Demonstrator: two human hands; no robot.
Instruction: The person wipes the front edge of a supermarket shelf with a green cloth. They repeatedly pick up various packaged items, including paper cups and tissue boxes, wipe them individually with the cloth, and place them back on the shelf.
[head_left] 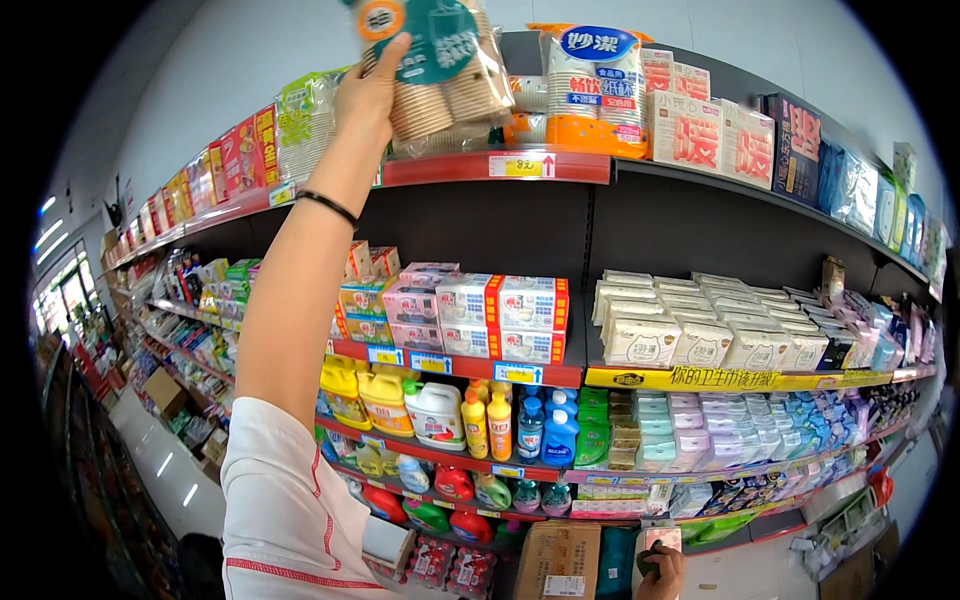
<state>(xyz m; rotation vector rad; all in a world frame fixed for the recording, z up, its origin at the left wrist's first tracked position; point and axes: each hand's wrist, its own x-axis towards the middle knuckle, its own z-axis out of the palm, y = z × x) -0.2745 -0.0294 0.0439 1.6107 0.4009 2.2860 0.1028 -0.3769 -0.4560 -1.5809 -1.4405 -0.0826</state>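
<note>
My left hand (368, 105) is raised to the top shelf, its fingers closed round a clear pack of brown paper cups (450, 95) with a teal label. The pack is tilted, its upper part cut off by the picture's edge. Directly right of it stands an orange and blue pack of white paper cups (595, 90); to its left is a green-labelled pack of cups (303, 125). Low at the bottom edge, my right hand (662, 575) is closed on something small and dark, beside a pale pink and white packet (660, 541). What exactly it grips I cannot make out.
Below the red shelf edge (430, 170) are boxed tissues (500, 315), soft packs (650, 340) and bottles of detergent (435, 415). A cardboard box (558, 560) stands low in front. White boxes (690, 130) fill the top shelf's right. An aisle floor (150, 460) runs along the left.
</note>
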